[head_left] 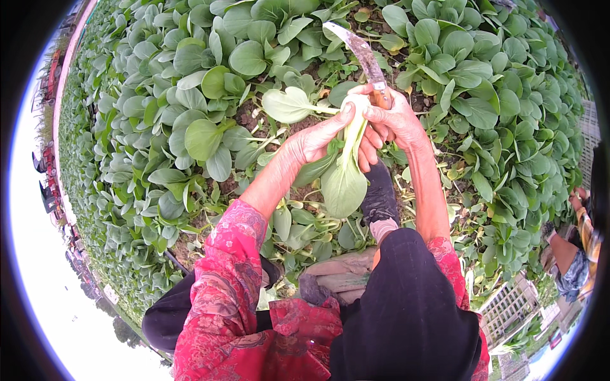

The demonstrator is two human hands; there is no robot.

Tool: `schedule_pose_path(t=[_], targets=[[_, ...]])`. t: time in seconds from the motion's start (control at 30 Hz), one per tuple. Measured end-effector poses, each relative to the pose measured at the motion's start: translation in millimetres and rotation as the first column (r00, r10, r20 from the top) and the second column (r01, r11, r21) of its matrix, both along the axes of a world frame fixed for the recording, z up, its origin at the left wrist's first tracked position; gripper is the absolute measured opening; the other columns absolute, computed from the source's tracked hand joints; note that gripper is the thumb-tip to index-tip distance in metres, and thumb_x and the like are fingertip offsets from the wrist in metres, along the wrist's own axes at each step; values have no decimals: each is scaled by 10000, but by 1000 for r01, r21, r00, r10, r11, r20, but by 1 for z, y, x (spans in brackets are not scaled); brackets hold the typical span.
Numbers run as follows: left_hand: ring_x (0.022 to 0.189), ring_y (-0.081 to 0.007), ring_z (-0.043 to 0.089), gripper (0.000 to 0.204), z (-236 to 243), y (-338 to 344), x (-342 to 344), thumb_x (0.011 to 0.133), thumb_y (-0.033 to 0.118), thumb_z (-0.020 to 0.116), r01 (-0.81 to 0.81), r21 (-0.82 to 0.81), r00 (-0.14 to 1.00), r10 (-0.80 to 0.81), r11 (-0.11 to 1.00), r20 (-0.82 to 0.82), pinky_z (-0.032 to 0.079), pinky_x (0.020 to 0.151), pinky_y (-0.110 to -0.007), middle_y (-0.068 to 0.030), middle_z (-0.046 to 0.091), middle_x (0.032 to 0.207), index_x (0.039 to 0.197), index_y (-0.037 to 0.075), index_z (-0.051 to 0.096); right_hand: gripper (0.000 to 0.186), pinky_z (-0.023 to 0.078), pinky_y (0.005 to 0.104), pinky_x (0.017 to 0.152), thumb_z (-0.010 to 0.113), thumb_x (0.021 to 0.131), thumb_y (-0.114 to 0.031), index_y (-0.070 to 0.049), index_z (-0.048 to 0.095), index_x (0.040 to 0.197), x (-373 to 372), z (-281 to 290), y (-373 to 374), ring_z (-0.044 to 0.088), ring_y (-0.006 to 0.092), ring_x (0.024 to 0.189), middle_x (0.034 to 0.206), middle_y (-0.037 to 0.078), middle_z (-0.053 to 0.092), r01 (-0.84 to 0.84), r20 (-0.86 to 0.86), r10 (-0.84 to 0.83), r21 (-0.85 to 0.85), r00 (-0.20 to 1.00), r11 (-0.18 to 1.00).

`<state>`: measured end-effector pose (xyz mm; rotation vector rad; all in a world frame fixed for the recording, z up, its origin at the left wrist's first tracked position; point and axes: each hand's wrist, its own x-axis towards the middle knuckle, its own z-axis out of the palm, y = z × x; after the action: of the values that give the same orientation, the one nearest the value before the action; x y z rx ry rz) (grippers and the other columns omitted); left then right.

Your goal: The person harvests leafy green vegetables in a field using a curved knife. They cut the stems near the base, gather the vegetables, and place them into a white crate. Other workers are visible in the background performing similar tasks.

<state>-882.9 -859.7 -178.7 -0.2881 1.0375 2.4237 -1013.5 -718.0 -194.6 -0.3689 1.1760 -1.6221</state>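
My left hand [318,138] is closed round the pale stalks of a bok choy [344,190], thumb near its white base. The plant hangs base up, its broad leaf toward me. In my right hand [403,122] is the wooden handle of a sickle [365,56], its curved, soil-stained blade pointing away and to the left. Fingers of that same hand also touch the bok choy's base. Just left of the base, a loose-looking leaf [286,105] sticks out on a pale stalk.
Dense rows of leafy greens [248,58] grow on the left, with more plants [470,79] at right. Cut leaves litter the soil by my dark boot [380,193]. A plastic crate [508,305] stands at lower right; another person's arm [584,222] shows at the right edge.
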Motion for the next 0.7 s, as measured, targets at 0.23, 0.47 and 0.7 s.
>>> schedule_pose_path(t=[0.23, 0.47, 0.7], targets=[[983, -274, 659, 769, -7, -16, 16, 879, 647, 515, -65, -263, 979, 113, 963, 170, 531, 875, -398, -189, 640, 1098, 1239, -32, 520, 406, 368, 192, 391, 824, 747, -205, -37, 601, 1042, 7, 0, -1, 487, 38, 496, 794, 12, 617, 115, -209, -68, 224, 975, 968], [993, -173, 628, 703, -6, -18, 19, 796, 346, 776, -65, -622, 983, 158, 780, 96, 460, 916, -331, -113, 653, 1070, 1314, -11, 462, 381, 454, 252, 515, 765, 748, -134, -75, 614, 1093, 13, 8, -5, 563, 71, 612, 809, 3, 630, 42, -393, 73, 277, 917, 960], [813, -127, 657, 573, 8, -27, 23, 889, 368, 659, 40, -858, 999, -4, 512, 44, 464, 835, -314, -91, 681, 1000, 1291, -5, 497, 196, 399, 233, 454, 714, 775, -106, -49, 663, 956, 14, -3, -3, 498, 42, 535, 704, -9, 612, 104, -508, 86, 335, 857, 936]])
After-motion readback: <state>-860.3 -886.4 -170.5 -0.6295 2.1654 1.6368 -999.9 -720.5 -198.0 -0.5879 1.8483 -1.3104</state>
